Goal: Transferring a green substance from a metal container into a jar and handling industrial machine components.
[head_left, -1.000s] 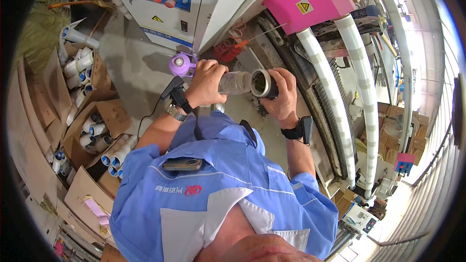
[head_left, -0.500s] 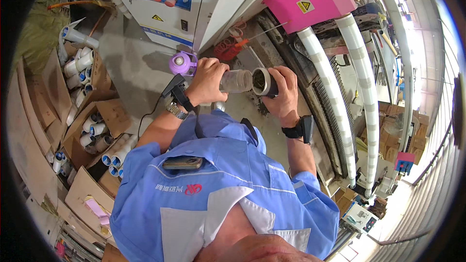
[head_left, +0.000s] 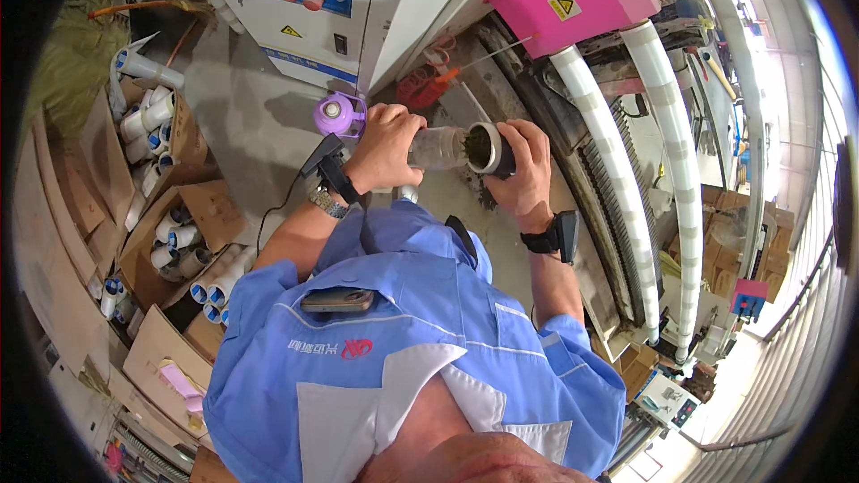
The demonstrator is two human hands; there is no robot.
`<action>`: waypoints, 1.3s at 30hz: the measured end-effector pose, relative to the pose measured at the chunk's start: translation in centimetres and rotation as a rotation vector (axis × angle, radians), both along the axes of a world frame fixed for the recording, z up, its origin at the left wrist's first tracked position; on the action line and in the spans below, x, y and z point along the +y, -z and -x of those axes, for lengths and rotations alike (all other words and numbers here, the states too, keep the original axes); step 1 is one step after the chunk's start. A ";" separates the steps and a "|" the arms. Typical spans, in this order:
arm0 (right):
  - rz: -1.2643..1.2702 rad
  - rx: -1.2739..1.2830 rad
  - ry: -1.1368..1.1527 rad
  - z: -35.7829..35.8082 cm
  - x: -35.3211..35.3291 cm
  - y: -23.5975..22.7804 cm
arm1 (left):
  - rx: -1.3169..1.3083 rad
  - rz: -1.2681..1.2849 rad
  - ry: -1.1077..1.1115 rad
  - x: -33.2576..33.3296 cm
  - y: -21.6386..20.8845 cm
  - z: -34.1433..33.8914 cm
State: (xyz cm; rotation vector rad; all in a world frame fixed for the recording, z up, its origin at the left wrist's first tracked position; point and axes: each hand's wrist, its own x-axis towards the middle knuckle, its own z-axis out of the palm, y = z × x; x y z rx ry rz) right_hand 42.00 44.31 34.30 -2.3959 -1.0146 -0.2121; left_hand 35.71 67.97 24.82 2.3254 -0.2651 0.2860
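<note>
My left hand (head_left: 383, 152) is wrapped round a clear plastic bottle (head_left: 436, 148) lying on its side, its open mouth pointing right. My right hand (head_left: 524, 170) grips a dark cup (head_left: 505, 161) with a pale rim, tilted so that its opening faces the bottle. Inside the cup are dark green leaf bits (head_left: 480, 147) that look like tea leaves. Some of them lie at the cup's edge, right at the bottle's mouth. Whether rim and mouth touch, I cannot tell. Next to my left hand, beyond the bottle, is a purple jug (head_left: 333, 111) with a handle.
A white machine cabinet (head_left: 309, 40) with buttons and a screen stands ahead. To the right are a pink machine cover (head_left: 577, 0) and long white wrapped tubes (head_left: 601, 139). Cardboard boxes (head_left: 215, 215) with white rolls fill the left. A red-orange air gun (head_left: 438, 82) lies ahead.
The cup has tipped further toward the bottle, and the leaf bits have slid to its edge at the bottle's mouth. Both hands keep their grip and have moved only slightly.
</note>
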 end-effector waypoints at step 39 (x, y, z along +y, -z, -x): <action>-0.018 0.013 0.012 -0.3 0.1 0.5 | 0.050 -0.028 0.008 0.5 -0.2 -0.7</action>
